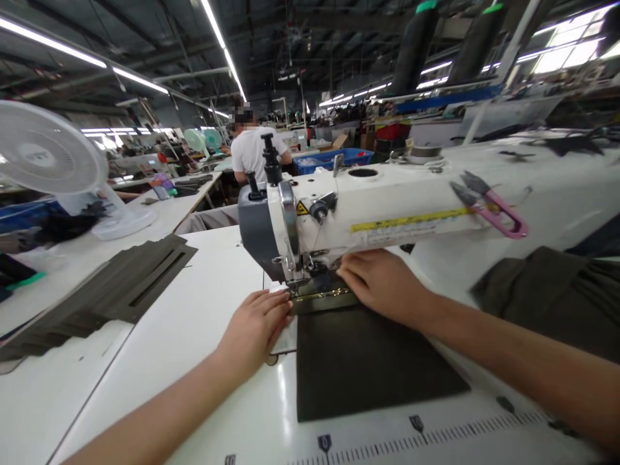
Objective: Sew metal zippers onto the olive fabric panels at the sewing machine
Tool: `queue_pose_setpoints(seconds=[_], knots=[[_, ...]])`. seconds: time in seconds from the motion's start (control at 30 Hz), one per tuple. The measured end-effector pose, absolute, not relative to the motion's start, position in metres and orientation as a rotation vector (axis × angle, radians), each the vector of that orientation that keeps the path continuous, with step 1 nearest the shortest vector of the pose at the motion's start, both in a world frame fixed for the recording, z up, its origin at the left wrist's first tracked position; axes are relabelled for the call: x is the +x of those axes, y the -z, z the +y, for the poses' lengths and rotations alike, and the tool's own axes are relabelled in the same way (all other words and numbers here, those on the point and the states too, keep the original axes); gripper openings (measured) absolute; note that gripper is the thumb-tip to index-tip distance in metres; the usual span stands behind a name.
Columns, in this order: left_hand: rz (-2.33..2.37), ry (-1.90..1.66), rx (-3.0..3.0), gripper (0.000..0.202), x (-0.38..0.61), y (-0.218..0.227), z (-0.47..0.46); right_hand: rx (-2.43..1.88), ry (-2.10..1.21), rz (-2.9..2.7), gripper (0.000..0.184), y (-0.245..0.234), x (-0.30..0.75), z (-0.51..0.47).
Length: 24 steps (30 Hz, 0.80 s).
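A dark olive fabric panel (372, 368) lies on the white sewing table, its far edge under the head of a sewing machine (285, 219). Along that edge runs a zipper (322, 295) with shiny gold teeth. My left hand (259, 320) rests beside the presser foot (298, 284), fingers stretched out and laid on the left end of the zippered edge. On the other side of the needle area, my right hand (382, 281) is closed, thumb and fingers pinching the fabric under the machine arm. Its fingertips are partly hidden.
Pink-handled snips (494, 206) lie on the machine arm. Stacked dark fabric pieces (145, 284) are at left, with a white fan (53, 155) behind. More dark fabric (547, 290) is heaped at right. A co-worker in a white shirt (252, 155) is beyond the machine.
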<state>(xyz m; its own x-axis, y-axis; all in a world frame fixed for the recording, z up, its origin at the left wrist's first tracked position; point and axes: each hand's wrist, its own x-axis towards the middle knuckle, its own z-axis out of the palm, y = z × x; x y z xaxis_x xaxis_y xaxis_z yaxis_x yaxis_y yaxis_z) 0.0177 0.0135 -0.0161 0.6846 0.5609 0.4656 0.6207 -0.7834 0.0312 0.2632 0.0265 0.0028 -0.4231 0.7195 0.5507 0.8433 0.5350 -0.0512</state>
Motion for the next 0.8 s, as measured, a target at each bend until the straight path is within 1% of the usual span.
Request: queue_pose_setpoints(seconds=[0.07, 0.13, 0.2, 0.3, 0.37, 0.47, 0.53, 0.7, 0.8], knots=[[-0.886, 0.671, -2.799, 0.02, 0.017, 0.019, 0.022, -1.135, 0.233, -2.307, 0.026, 0.005, 0.251, -0.004], [-0.912, 0.664, -2.816, 0.019, 0.019, 0.018, 0.025, -1.083, 0.145, -2.361, 0.023, 0.013, 0.236, -0.027], [-1.036, 0.663, -2.808, 0.019, 0.021, 0.013, 0.025, -1.182, 0.09, -2.404, 0.018, 0.017, 0.22, -0.034], [-1.179, 0.658, -2.776, 0.02, 0.022, 0.009, 0.024, -1.463, 0.03, -2.439, 0.03, 0.018, 0.2, -0.021], [-1.162, 0.665, -2.777, 0.019, 0.021, 0.01, 0.023, -1.548, 0.009, -2.453, 0.031, 0.018, 0.194, -0.011], [-1.067, 0.675, -2.809, 0.016, 0.02, 0.017, 0.023, -1.498, 0.019, -2.458, 0.027, 0.02, 0.193, -0.007], [-1.016, 0.653, -2.812, 0.016, 0.02, 0.021, 0.022, -1.413, 0.036, -2.466, 0.021, 0.023, 0.196, -0.01], [-1.045, 0.461, -2.738, 0.012, 0.027, 0.02, 0.015, -1.201, 0.27, -2.35, 0.016, 0.027, 0.201, -0.011], [-1.026, 0.448, -2.68, 0.014, 0.031, 0.017, 0.012, -1.183, 0.238, -2.294, 0.028, 0.035, 0.201, -0.006]])
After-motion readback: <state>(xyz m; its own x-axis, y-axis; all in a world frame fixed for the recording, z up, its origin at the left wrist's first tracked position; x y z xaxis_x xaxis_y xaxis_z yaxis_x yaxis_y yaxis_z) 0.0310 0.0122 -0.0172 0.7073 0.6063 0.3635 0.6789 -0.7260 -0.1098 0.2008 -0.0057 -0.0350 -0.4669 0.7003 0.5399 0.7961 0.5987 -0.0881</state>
